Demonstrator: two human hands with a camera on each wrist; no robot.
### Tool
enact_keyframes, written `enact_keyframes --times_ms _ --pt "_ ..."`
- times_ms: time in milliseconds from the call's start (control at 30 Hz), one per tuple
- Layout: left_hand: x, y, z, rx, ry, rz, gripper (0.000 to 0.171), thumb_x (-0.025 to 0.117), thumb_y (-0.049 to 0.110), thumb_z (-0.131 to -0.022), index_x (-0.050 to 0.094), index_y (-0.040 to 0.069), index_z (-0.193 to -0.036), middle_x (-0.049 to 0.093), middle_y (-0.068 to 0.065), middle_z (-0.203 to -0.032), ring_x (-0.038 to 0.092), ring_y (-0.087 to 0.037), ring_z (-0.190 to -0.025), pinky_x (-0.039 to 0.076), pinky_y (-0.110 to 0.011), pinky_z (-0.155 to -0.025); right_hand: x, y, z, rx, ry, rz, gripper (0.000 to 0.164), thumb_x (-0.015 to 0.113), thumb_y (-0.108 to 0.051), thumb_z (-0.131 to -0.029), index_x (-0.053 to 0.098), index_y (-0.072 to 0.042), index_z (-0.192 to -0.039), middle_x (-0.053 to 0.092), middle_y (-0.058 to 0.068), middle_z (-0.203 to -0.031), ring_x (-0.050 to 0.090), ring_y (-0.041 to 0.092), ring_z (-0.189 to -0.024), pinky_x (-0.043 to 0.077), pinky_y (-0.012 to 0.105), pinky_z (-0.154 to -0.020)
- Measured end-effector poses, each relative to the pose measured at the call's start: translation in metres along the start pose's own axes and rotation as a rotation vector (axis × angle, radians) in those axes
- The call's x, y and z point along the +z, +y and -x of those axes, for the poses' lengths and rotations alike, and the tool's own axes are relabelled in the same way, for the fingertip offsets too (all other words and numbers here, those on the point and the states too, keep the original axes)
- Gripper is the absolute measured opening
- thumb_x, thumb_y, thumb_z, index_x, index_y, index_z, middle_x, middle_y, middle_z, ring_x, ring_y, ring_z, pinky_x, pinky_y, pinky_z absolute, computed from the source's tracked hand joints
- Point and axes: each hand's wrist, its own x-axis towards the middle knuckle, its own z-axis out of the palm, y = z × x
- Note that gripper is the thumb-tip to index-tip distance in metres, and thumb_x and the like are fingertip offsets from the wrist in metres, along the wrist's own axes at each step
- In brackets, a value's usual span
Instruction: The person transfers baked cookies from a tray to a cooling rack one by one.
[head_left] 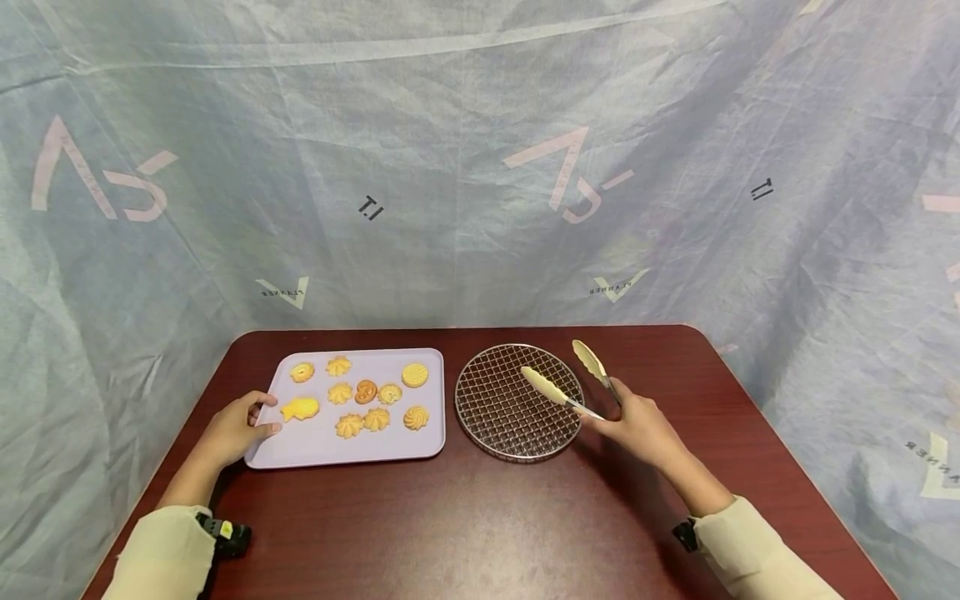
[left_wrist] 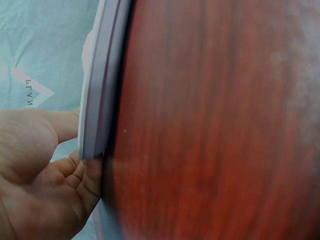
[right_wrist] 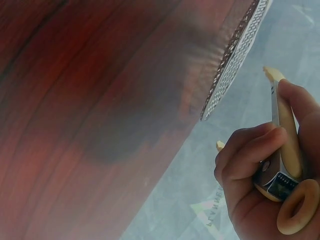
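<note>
My left hand (head_left: 232, 429) grips the left edge of a pale lilac tray (head_left: 322, 446), its thumb at the rim and its fingers around the edge. On the tray lie several cookies, among them a fish-shaped cookie (head_left: 301, 408) near my thumb, a brown pretzel-like cookie (head_left: 366, 392) and a round cookie (head_left: 415, 375) at the right. My right hand (head_left: 641, 425) holds tongs (right_wrist: 286, 135) with cream tips and a ring at the handle end. The tongs' arms are spread with nothing between them. One tip overlaps the round wire rack (head_left: 495, 417) in the head view; the other points past its right side.
The tray and rack sit side by side on a dark red-brown wooden table (head_left: 450, 517) with rounded far corners. A grey-blue printed cloth (head_left: 457, 167) hangs behind and along both sides.
</note>
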Motion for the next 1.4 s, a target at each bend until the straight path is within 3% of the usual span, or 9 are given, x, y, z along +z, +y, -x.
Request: enact_keyframes --times_ms 500,733,1167,1400 --pt "0.001 -0.001 -0.001 0.001 0.007 -0.005 0.042 0.076 0.006 -0.092 0.057 -0.007 -0.127 0.051 -0.014 -0.091 0.049 -0.028 -0.084 0.038 -0.038 -0.068 0.004 -0.019 0.000 -0.043 -0.016 0.019 0.095 0.080 -0.049 -0.087 0.039 0.006 -0.152 0.046 -0.002 -0.063 0.047 0.015 -0.056 0.044 0.036 -0.059" --pt "0.000 -0.001 -0.001 -0.004 0.003 -0.004 0.042 0.075 0.006 -0.092 0.056 -0.007 -0.127 0.050 -0.015 -0.091 0.049 -0.029 -0.085 0.038 -0.038 -0.069 0.008 -0.026 -0.002 -0.073 -0.017 0.005 0.086 0.081 -0.046 -0.087 0.044 -0.003 -0.152 0.045 -0.001 -0.064 0.045 0.015 -0.058 0.042 0.035 -0.060" --pt "0.000 0.000 0.000 -0.014 0.002 -0.007 0.042 0.076 0.007 -0.092 0.056 -0.007 -0.127 0.049 -0.015 -0.091 0.048 -0.029 -0.085 0.037 -0.038 -0.069 0.015 -0.040 -0.002 -0.076 -0.049 -0.009 0.093 0.082 -0.049 -0.085 0.042 0.002 -0.151 0.057 0.001 -0.072 0.052 0.014 -0.063 0.045 0.033 -0.060" --pt "0.001 0.000 0.000 -0.008 0.007 -0.006 0.042 0.076 0.007 -0.092 0.057 -0.007 -0.127 0.049 -0.014 -0.090 0.048 -0.028 -0.084 0.037 -0.038 -0.069 0.018 -0.047 -0.002 -0.085 -0.060 -0.005 0.096 0.082 -0.049 -0.086 0.040 0.005 -0.153 0.064 0.004 -0.080 0.057 0.015 -0.071 0.050 0.037 -0.067"
